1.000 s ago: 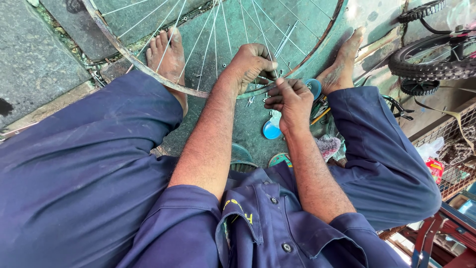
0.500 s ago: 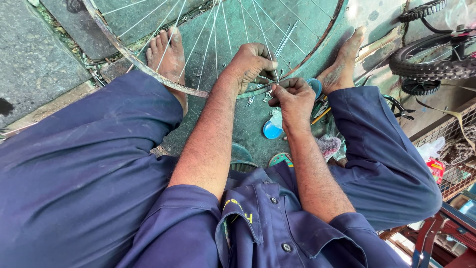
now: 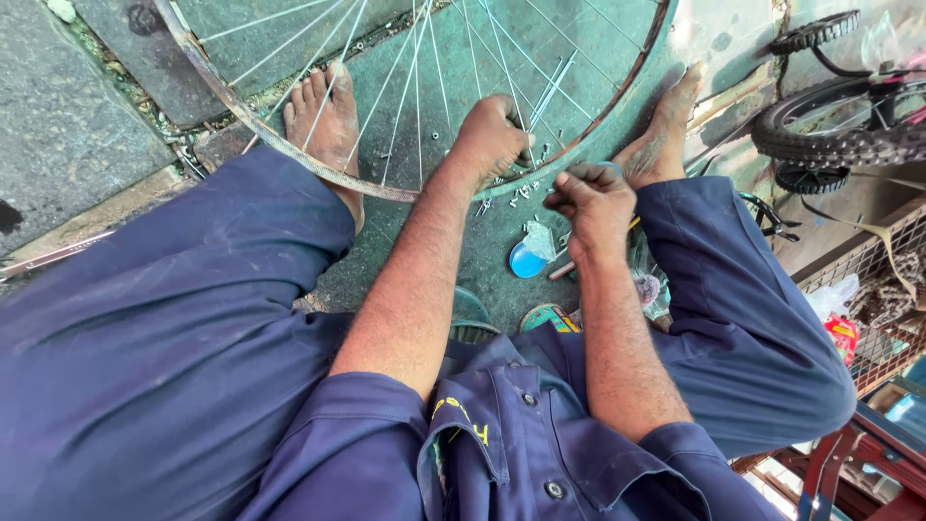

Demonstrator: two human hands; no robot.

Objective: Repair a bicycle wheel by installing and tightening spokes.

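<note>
A bare metal bicycle wheel rim (image 3: 289,150) with thin spokes (image 3: 405,87) lies on the green floor between my two bare feet. My left hand (image 3: 492,135) reaches in among the spokes and closes around the rim's near edge. My right hand (image 3: 593,203) is fisted just outside the rim, pinching something small that I cannot make out. Small loose metal nipples (image 3: 521,193) are scattered on the floor between both hands.
A small blue round lid (image 3: 528,260) and a clear plastic bag lie below my hands. A screwdriver-like tool (image 3: 569,267) rests beside them. Tyred wheels (image 3: 830,125) and a wire crate (image 3: 868,289) stand at the right. Grey paving (image 3: 68,125) borders the left.
My right hand has shifted slightly lower and away from the rim. My left hand stays closed on the rim.
</note>
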